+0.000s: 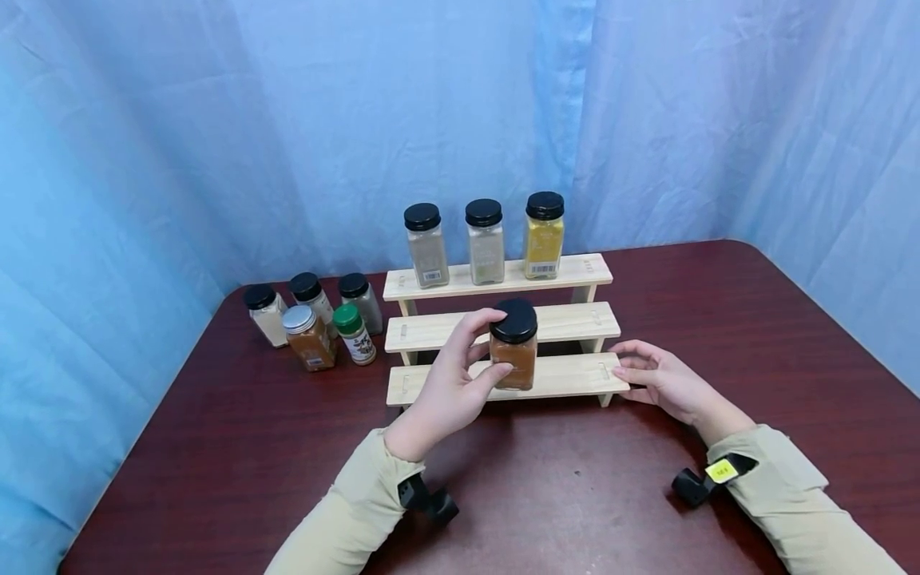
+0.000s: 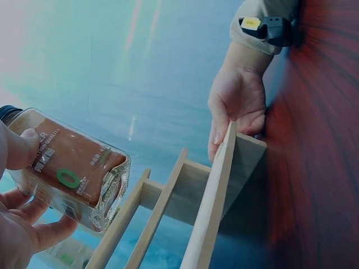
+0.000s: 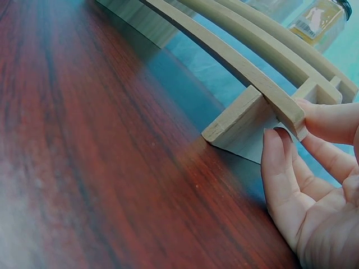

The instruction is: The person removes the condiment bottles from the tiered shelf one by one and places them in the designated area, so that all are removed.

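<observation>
My left hand [image 1: 460,383] grips a square glass spice jar [image 1: 514,351] with a black lid and reddish-brown powder, thumb on one side and fingers on the other. In the head view the jar overlaps the lower two steps of a three-step wooden rack [image 1: 431,383]; the left wrist view shows its label and glass base. At the rack's right end, my right hand [image 1: 664,379] pinches the corner of the lowest step. Its thumb [image 3: 331,120] lies on the board's upper side, the other fingers below.
On the top step stand two jars of pale contents [image 1: 430,255] [image 1: 486,251] and a yellow-filled jar [image 1: 544,243]. Several more containers are grouped left of the rack, including a green-capped shaker [image 1: 355,339] and a silver-lidded jar [image 1: 311,343]. Blue curtains [image 1: 431,96] hang behind the dark red table [image 1: 237,471].
</observation>
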The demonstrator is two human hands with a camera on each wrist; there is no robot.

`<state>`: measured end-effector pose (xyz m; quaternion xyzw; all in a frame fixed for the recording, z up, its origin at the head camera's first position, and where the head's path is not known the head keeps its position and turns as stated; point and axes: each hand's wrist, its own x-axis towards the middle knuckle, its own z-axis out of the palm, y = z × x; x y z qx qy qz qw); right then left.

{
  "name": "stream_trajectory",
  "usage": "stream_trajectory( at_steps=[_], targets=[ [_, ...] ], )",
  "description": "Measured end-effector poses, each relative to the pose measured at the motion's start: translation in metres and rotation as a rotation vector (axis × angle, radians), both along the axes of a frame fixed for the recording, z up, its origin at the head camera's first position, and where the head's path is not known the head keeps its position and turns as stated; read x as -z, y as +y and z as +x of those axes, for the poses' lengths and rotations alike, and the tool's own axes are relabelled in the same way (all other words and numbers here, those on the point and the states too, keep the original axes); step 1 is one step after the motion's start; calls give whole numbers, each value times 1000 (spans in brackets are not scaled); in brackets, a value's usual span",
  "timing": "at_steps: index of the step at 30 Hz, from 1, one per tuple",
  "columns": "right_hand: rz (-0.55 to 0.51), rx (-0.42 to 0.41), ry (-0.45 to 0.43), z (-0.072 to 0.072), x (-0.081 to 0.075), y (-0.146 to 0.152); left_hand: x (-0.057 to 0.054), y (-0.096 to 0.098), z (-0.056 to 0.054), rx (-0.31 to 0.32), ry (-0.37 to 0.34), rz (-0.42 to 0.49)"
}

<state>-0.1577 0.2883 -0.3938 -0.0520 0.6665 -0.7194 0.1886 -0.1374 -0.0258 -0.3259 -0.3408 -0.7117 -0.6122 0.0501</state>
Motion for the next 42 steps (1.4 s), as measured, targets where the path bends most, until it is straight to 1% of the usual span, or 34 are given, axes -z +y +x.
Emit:
stream_trajectory(
  at_steps=[2,5,7,11,17,21,25,32,34,36,39,40,42],
  targets=[
    [-2,1,-3,0,0,0,1,-6,3,-7,-21,-5],
    [2,3,0,0,0,0,2,-17,6,-34,-41,-24],
    [0,3,1,0,0,0,3,-24,7,-56,-39,-35],
    [-6,3,-5,0,0,0,7,-40,9,-95,-12,-55],
    [-1,3,-9,0,1,1,12,-63,14,-159,-13,-102],
    [9,5,-3,0,1,1,14,-78,14,-198,-3,-111],
    [-12,-8,5,0,2,2,16,-96,12,-242,14,-98],
    [53,15,6,0,2,0,16,-132,12,-349,37,-70],
    [53,15,11,1,2,0,17,-144,12,-363,53,-29],
    [46,11,14,1,2,0,18,-158,12,-363,76,17],
    [45,13,11,0,2,0,19,-178,13,-368,79,86],
    [44,15,9,0,2,0,19,-185,14,-387,73,96],
    [46,19,7,0,3,0,19,-196,14,-457,48,98]
  ],
)
